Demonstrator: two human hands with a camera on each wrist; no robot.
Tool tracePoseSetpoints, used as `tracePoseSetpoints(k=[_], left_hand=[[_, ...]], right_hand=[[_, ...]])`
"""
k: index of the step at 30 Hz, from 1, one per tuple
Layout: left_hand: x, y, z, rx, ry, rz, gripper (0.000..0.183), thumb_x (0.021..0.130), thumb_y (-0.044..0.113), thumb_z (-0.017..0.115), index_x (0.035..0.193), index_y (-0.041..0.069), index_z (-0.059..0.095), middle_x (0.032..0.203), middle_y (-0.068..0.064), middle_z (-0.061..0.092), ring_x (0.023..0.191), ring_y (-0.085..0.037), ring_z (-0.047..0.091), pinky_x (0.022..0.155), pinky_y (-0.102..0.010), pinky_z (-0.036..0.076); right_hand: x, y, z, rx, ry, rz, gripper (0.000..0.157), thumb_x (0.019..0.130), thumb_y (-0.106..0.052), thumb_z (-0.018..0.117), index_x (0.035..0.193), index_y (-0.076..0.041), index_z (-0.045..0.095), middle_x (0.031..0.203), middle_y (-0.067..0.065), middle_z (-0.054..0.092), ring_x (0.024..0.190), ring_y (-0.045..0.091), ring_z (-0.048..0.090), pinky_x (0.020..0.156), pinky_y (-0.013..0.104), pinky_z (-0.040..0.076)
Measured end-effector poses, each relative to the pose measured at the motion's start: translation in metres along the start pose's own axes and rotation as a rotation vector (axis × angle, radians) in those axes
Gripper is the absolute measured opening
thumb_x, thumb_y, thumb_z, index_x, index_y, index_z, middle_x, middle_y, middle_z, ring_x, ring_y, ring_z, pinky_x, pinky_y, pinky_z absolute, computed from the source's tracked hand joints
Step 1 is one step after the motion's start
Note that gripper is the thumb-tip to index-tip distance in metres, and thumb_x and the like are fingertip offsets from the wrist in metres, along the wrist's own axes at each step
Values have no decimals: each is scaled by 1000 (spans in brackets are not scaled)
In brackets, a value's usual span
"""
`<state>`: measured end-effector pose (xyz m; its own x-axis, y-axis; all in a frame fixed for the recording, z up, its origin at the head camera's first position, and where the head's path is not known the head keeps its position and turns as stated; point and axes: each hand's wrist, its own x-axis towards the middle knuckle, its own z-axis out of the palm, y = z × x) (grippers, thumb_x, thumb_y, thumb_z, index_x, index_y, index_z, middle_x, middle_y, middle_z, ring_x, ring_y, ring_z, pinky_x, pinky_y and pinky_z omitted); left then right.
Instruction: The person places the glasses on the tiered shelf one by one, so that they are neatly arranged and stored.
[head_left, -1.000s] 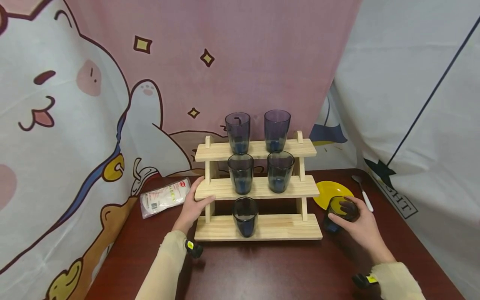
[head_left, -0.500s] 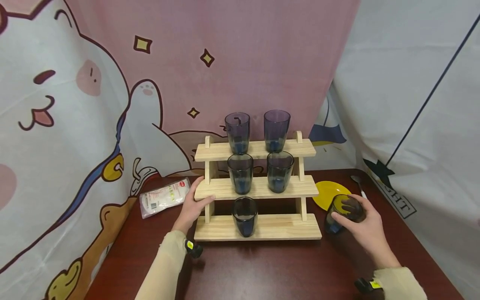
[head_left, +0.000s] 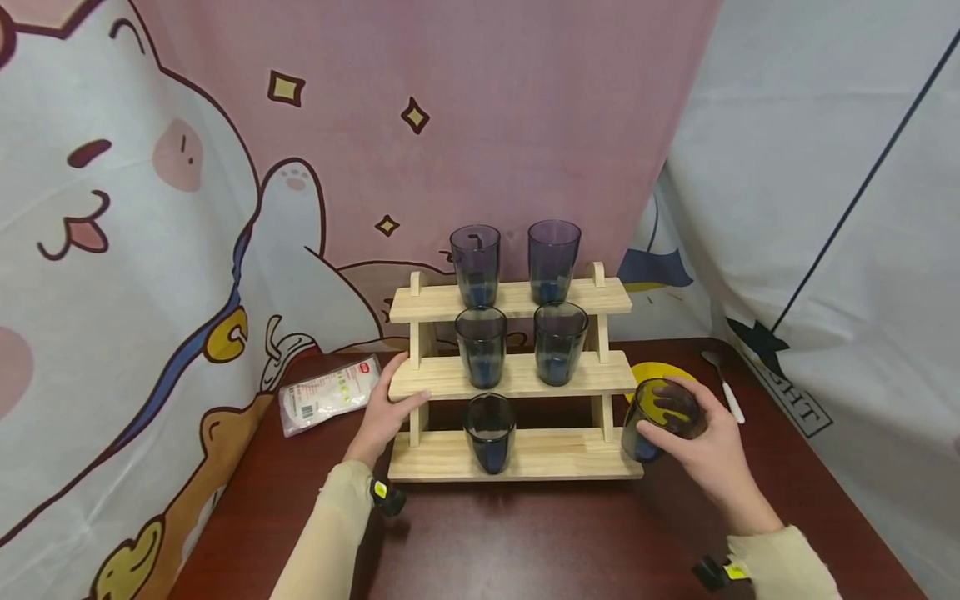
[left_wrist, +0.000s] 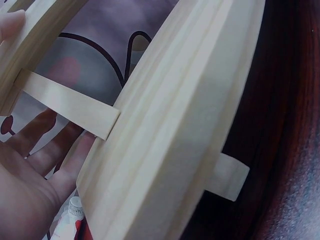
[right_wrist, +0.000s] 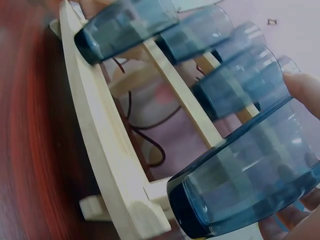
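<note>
A three-tier wooden stand (head_left: 558, 454) stands on the table with clear dark glasses on it. My left hand (head_left: 384, 410) holds the left end of its middle shelf, the thumb on the shelf's front edge. In the left wrist view that hand's fingers (left_wrist: 62, 165) reach behind a side strut. My right hand (head_left: 708, 437) grips a dark tumbler (head_left: 641, 433), tilted, beside the right end of the bottom shelf. In the right wrist view the held tumbler (right_wrist: 240, 180) overlaps that shelf end; I cannot tell if they touch. One glass (head_left: 491, 437) stands on the bottom shelf.
Two glasses (head_left: 483, 350) stand on the middle shelf and two more (head_left: 553, 258) on the top one. A yellow plate (head_left: 652, 371) lies behind the held tumbler, with a white-handled spoon (head_left: 731, 400) to its right. Left of the stand lies a plastic-wrapped packet (head_left: 330, 396).
My right hand has carried the tumbler leftward and slightly up, towards the stand's bottom shelf, after a small shift to the right. My left hand has stayed on the stand.
</note>
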<state>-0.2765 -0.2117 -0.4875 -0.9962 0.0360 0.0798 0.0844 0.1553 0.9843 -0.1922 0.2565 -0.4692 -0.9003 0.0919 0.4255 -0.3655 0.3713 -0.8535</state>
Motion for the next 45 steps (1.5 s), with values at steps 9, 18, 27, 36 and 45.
tracePoseSetpoints(k=[9,18,27,36,45], left_hand=[[0,0,2,-22,-1,9,84,91,15,84,162,28,40,160,-9,44,129,-29,55,103,-40,48],[9,-20,1,-23,12,31,83,92,14,83,161,31,40,161,-8,44,130,-28,53,105,-39,46],[3,-9,1,-24,1,15,85,91,15,84,162,27,39,160,-10,45,128,-30,55,102,-39,49],[1,-3,1,-12,3,8,84,92,18,84,162,31,40,161,-9,44,128,-30,56,101,-39,49],[2,-3,1,2,5,13,85,91,18,84,162,29,39,161,-10,43,128,-29,55,101,-37,50]], right_hand=[[2,-5,27,-50,-101,3,77,81,-10,93,147,-5,54,133,11,63,113,12,59,93,14,49],[4,-6,51,21,-199,-26,77,79,-10,94,146,-5,55,131,12,65,116,32,60,94,23,54],[3,-4,67,59,-248,-39,76,80,-11,94,145,-7,56,133,12,67,119,31,62,97,22,52],[6,-3,75,48,-255,3,77,82,-16,93,147,-8,54,135,10,66,123,29,60,100,24,51],[7,-7,82,42,-274,-2,76,83,-18,92,148,-8,53,135,9,65,122,28,61,99,29,51]])
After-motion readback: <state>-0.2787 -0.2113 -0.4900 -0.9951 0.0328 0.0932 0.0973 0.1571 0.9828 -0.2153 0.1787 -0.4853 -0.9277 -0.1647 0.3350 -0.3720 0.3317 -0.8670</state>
